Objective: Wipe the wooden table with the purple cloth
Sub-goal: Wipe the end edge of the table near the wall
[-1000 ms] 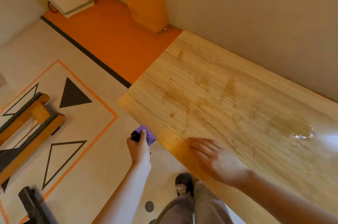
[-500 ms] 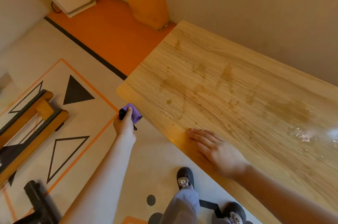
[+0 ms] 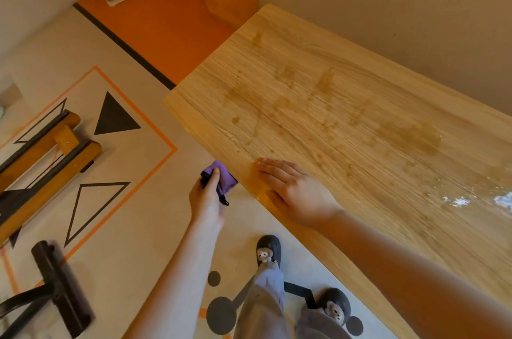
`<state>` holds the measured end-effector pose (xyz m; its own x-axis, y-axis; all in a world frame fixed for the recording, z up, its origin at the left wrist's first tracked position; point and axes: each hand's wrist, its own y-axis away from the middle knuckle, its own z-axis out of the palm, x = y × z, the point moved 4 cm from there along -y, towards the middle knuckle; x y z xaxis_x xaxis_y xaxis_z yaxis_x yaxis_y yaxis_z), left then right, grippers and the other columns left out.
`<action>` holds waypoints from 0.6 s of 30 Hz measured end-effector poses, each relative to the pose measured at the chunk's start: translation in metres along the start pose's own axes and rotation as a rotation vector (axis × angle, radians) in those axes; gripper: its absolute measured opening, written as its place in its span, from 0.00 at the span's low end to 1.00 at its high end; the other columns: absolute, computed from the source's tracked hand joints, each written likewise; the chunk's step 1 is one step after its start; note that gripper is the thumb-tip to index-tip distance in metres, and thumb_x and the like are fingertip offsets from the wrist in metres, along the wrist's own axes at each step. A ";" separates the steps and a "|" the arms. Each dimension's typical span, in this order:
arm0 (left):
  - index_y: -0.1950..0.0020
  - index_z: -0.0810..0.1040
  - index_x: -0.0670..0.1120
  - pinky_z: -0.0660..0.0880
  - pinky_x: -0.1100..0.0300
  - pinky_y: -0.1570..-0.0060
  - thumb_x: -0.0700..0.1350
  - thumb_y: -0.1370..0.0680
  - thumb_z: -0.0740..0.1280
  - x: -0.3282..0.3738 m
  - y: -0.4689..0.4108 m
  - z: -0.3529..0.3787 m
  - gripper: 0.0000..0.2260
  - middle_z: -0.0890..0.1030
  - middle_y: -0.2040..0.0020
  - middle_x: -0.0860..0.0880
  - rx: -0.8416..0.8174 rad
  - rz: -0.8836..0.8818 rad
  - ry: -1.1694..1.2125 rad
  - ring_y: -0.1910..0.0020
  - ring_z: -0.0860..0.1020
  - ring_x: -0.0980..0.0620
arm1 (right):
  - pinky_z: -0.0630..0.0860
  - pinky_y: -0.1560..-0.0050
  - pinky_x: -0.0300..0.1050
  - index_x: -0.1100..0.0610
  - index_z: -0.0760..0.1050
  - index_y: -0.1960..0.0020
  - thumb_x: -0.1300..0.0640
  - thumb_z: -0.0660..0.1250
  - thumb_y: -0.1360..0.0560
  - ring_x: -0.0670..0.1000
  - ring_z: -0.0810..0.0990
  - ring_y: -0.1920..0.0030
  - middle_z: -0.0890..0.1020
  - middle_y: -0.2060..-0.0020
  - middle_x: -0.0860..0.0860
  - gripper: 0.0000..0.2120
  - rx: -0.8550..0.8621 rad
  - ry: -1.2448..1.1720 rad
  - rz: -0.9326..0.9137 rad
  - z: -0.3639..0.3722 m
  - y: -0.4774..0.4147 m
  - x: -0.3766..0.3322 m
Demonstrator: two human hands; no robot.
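Observation:
The wooden table [image 3: 346, 84] runs from the upper middle to the lower right, with brownish smears across its top and a wet shiny patch near the right edge. My left hand [image 3: 206, 200] grips the bunched purple cloth [image 3: 224, 179], which has a dark trim, just off the table's near edge, below the tabletop. My right hand [image 3: 293, 189] lies flat on the table's near edge, fingers spread and pointing left, holding nothing.
A patterned floor mat [image 3: 116, 172] with black triangles and orange lines lies to the left. A wooden bench frame [image 3: 41, 156] and a dark metal stand [image 3: 61, 289] stand at far left. My feet in dark slippers [image 3: 268, 250] are beside the table. A wall [image 3: 401, 6] backs the table.
My left hand has moved the cloth right, back beside the table's near edge close to my right hand. The right hand stays flat on the table.

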<state>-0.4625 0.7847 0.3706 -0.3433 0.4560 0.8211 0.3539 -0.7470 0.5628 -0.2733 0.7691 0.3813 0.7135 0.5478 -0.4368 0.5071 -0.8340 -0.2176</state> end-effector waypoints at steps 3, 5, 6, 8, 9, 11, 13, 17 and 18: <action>0.52 0.78 0.44 0.76 0.53 0.46 0.40 0.21 0.65 -0.020 0.020 0.006 0.03 0.81 0.55 0.45 0.042 -0.044 0.055 0.52 0.79 0.47 | 0.63 0.30 0.47 0.59 0.73 0.35 0.55 0.56 0.22 0.53 0.69 0.31 0.74 0.34 0.54 0.19 0.002 -0.020 -0.006 -0.001 0.000 0.000; 0.49 0.78 0.43 0.75 0.55 0.47 0.40 0.22 0.66 -0.042 0.049 0.008 0.04 0.82 0.52 0.44 0.026 -0.106 0.064 0.50 0.79 0.47 | 0.65 0.31 0.48 0.60 0.74 0.37 0.55 0.56 0.22 0.53 0.70 0.31 0.75 0.34 0.54 0.18 0.012 -0.051 0.005 -0.003 -0.002 0.000; 0.48 0.78 0.43 0.75 0.56 0.48 0.41 0.22 0.66 -0.054 0.064 0.008 0.05 0.82 0.51 0.44 -0.001 -0.137 0.053 0.50 0.79 0.47 | 0.66 0.32 0.48 0.60 0.75 0.37 0.55 0.57 0.23 0.53 0.70 0.32 0.75 0.35 0.54 0.18 0.016 -0.066 0.011 -0.004 -0.002 0.000; 0.45 0.78 0.43 0.74 0.57 0.50 0.42 0.23 0.67 -0.071 0.090 0.006 0.08 0.83 0.50 0.44 -0.040 -0.202 0.019 0.50 0.80 0.48 | 0.66 0.32 0.48 0.60 0.75 0.38 0.55 0.57 0.23 0.53 0.71 0.32 0.76 0.35 0.54 0.18 0.018 -0.085 0.016 -0.003 -0.002 -0.001; 0.44 0.78 0.43 0.74 0.57 0.51 0.42 0.23 0.67 -0.076 0.097 0.004 0.08 0.83 0.50 0.44 -0.050 -0.228 0.001 0.50 0.80 0.49 | 0.66 0.32 0.48 0.60 0.75 0.37 0.55 0.58 0.23 0.53 0.71 0.32 0.76 0.35 0.54 0.18 0.022 -0.086 0.014 -0.003 -0.002 -0.001; 0.45 0.78 0.43 0.74 0.58 0.53 0.41 0.23 0.67 -0.074 0.094 0.002 0.07 0.82 0.50 0.43 -0.083 -0.232 -0.020 0.51 0.79 0.48 | 0.64 0.32 0.47 0.60 0.75 0.36 0.55 0.58 0.23 0.53 0.71 0.32 0.76 0.35 0.54 0.19 0.024 -0.080 0.011 -0.004 -0.002 -0.002; 0.46 0.78 0.43 0.74 0.58 0.52 0.40 0.22 0.66 -0.064 0.080 0.000 0.06 0.82 0.50 0.43 -0.098 -0.186 -0.001 0.51 0.79 0.48 | 0.64 0.32 0.47 0.60 0.75 0.36 0.55 0.58 0.23 0.53 0.71 0.32 0.76 0.35 0.54 0.19 0.027 -0.077 0.011 -0.004 -0.002 -0.003; 0.48 0.78 0.44 0.73 0.56 0.47 0.40 0.21 0.65 -0.060 0.075 0.005 0.04 0.82 0.51 0.45 -0.085 -0.125 0.039 0.50 0.78 0.48 | 0.65 0.33 0.48 0.60 0.75 0.37 0.54 0.56 0.23 0.54 0.71 0.33 0.76 0.36 0.55 0.19 0.023 -0.073 0.014 -0.005 -0.002 -0.003; 0.50 0.78 0.44 0.73 0.55 0.46 0.41 0.22 0.65 -0.066 0.081 0.006 0.03 0.82 0.53 0.45 -0.094 -0.136 0.031 0.51 0.78 0.49 | 0.65 0.33 0.48 0.60 0.75 0.37 0.54 0.56 0.23 0.54 0.72 0.33 0.76 0.36 0.55 0.20 0.020 -0.077 0.014 -0.005 -0.002 -0.003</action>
<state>-0.4055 0.6970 0.3631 -0.4094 0.5423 0.7337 0.2202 -0.7216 0.6563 -0.2739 0.7699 0.3874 0.6808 0.5304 -0.5052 0.4873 -0.8429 -0.2282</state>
